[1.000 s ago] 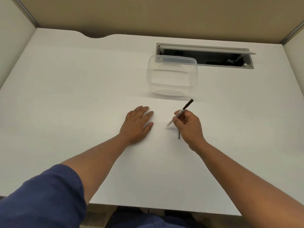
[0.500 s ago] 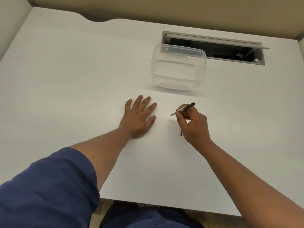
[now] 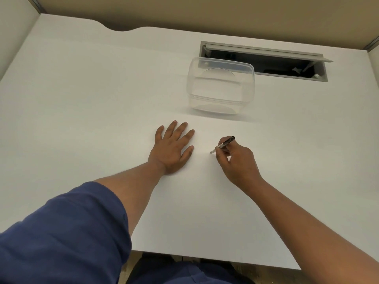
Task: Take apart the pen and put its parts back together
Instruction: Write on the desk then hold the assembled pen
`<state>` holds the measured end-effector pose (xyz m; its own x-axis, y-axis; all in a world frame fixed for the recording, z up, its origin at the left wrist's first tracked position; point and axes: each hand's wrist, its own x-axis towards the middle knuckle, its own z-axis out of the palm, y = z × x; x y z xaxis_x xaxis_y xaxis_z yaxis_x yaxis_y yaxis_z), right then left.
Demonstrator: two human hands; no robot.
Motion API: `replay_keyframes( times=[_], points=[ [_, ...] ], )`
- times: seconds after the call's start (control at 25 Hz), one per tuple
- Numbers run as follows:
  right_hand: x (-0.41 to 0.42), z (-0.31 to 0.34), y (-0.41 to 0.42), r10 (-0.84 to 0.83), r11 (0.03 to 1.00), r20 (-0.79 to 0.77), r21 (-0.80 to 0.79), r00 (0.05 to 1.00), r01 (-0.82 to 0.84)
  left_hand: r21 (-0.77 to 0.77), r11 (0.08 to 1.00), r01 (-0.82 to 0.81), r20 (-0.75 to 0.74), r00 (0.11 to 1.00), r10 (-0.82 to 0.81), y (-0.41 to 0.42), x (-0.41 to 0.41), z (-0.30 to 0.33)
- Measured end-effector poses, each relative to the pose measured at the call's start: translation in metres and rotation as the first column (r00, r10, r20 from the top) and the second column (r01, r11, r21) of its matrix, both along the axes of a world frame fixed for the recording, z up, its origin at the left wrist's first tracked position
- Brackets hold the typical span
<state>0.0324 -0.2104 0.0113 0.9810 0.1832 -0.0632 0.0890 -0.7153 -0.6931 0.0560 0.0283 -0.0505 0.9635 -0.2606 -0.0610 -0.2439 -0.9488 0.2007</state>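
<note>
1. Hands: two, both bare. The left hand [image 3: 173, 149] lies flat, palm down, fingers spread, holding nothing. The right hand [image 3: 238, 160] is curled closed around one pen [image 3: 223, 144].
2. Pen: one, a slim cylinder, tilted. The upper section is dark with a round end; the lower section is pale and narrows toward the tip. The tip sits near or on the table [image 3: 82, 99], just right of the left hand; contact cannot be confirmed.
3. Table: one, smooth matte white, with a curved notch in the far edge.
4. Container [image 3: 220, 89]: one, clear plastic, rectangular with rounded corners, open at the top, standing beyond both hands.
5. Cable hatch [image 3: 264, 62]: one, rectangular, grey-framed, its lid propped open, just behind the container.
6. Sleeve [image 3: 61, 232]: one visible, blue fabric, on the left arm.
</note>
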Motion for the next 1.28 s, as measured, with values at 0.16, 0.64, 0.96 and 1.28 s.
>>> replay_keyframes(
  times=[0.16, 0.64, 0.96, 1.28],
  points=[
    [-0.006, -0.005, -0.005, -0.035, 0.999, -0.058, 0.023, 0.998, 0.036, 0.000, 1.000, 0.002, -0.004, 1.000, -0.002, 0.000, 0.000, -0.001],
    [0.001, 0.001, 0.000, -0.078, 0.992, -0.042, 0.095, 0.996, 0.082, -0.084, 0.996, -0.009, -0.017, 1.000, 0.008, 0.003, 0.000, 0.000],
    [0.012, 0.006, 0.006, -0.051, 0.998, -0.037, 0.039, 0.998, 0.053, -0.556, 0.817, -0.152, -0.185, 0.981, 0.056, -0.036, -0.008, 0.023],
    [0.009, 0.003, 0.015, -0.014, 1.000, -0.058, 0.009, 0.998, 0.015, -0.669, 0.675, -0.311, -0.380, 0.924, 0.048, -0.066, -0.014, 0.034]
  ],
)
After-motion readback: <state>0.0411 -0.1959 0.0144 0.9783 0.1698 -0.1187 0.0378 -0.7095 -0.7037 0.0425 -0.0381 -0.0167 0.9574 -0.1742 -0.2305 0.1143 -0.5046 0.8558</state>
